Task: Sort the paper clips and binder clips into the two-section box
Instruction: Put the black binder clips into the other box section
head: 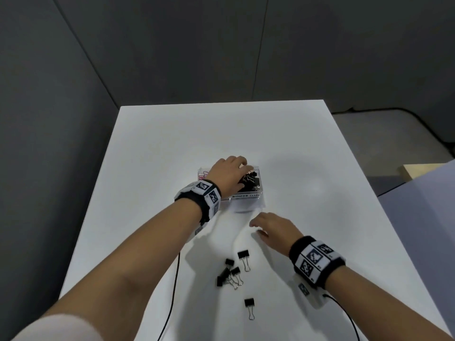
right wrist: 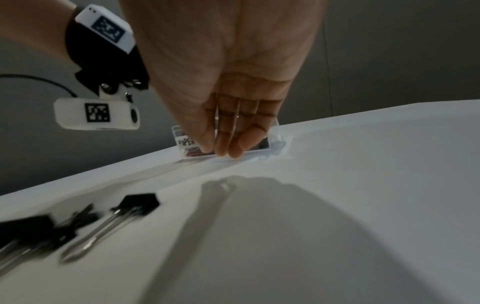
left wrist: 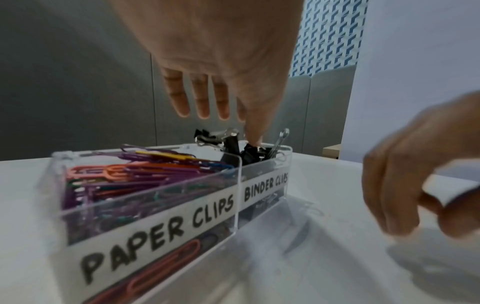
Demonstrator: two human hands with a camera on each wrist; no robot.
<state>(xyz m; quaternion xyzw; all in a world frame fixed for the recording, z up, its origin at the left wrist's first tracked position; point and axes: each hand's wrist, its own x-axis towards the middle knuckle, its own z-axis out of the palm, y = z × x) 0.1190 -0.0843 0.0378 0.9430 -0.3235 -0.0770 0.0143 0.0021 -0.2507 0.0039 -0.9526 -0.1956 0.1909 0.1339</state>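
A clear two-section box point(head: 246, 196) point(left wrist: 155, 232) stands mid-table, labelled PAPER CLIPS and BINDER CLIPS. Coloured paper clips point(left wrist: 135, 174) point(head: 204, 174) fill its left section and black binder clips point(left wrist: 231, 144) point(head: 251, 180) are heaped in the right one. My left hand point(head: 242, 168) point(left wrist: 224, 111) hovers over the binder section with straight fingers, one fingertip touching the heap. My right hand point(head: 261, 227) point(right wrist: 228, 148) hangs just above the table in front of the box, fingers relaxed and holding nothing. Several loose binder clips point(head: 231, 271) point(right wrist: 140, 202) lie nearer to me.
One binder clip point(head: 249, 302) lies apart, closest to the front edge of the white table point(head: 320, 168). A black cable point(head: 172, 291) trails from my left wrist across the table. Grey partition walls point(head: 147, 57) stand behind the table.
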